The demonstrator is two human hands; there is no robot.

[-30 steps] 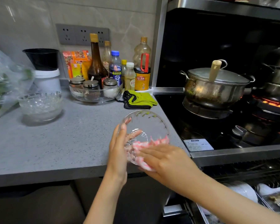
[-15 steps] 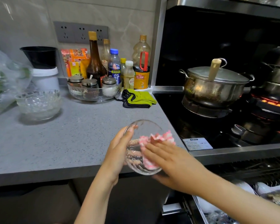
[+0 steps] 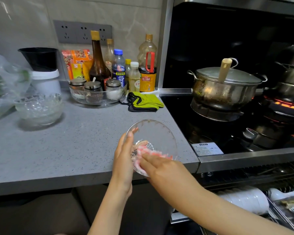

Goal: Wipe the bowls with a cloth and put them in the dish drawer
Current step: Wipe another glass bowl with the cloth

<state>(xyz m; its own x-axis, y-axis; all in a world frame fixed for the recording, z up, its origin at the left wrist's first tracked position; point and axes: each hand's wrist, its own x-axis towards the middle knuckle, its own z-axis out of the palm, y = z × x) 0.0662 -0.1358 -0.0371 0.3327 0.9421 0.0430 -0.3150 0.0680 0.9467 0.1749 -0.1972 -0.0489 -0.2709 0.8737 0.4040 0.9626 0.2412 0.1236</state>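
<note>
Item 1: dish drawer, lower right under the stove, pulled open; white bowls lie in it, no glass one visible among them

Item 2: right hand, fingers laid fairly flat, blurred, pressing a pink cloth against the inner base of the glass bowl

Item 3: left hand, gripping that bowl from outside, thumb at the rim, fingers showing through the glass behind the base

Item 4: glass bowl, held in the air over the front edge of the tabletop; tipped on its side, mouth facing right towards the stove; round, so no long axis, centre line running roughly left to right

Item 5: stacked glass bowls, far left on the tabletop, upright

Progress, judged: early; one bowl mid-wipe and not yet stowed, the stack apparently awaiting both steps
</note>
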